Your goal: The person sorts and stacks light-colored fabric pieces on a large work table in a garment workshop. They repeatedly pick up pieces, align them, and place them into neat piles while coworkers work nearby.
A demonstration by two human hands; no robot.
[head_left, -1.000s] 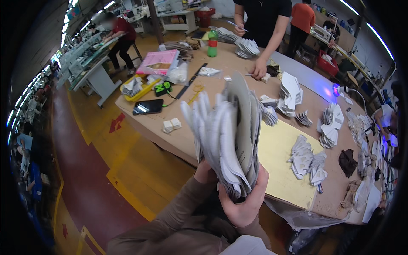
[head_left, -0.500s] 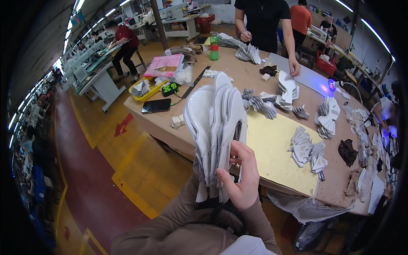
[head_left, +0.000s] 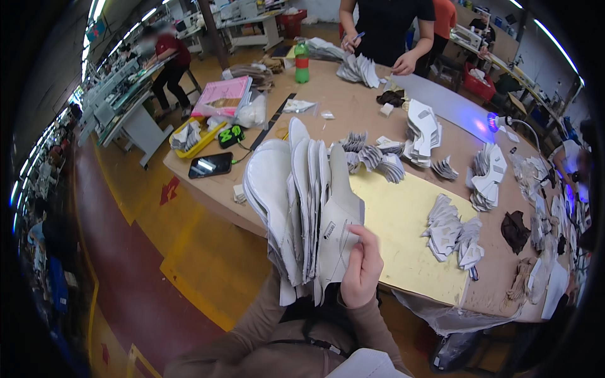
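Pale cut pieces (head_left: 305, 211), hands (head_left: 362, 268) holding them, the left one hidden

The pale cut pieces (head_left: 305, 208) in my grip look like matt cloth, rough along their edges. From them, a matt, paper-like yellow sheet (head_left: 403, 246) lies at three o'clock, a glossy, glass-faced phone (head_left: 211, 165) at ten, a shiny plastic bottle (head_left: 302, 65) at twelve.

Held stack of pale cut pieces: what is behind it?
The brown tabletop and a yellow sheet show past the stack. The left sleeve runs behind it; the left hand is hidden.
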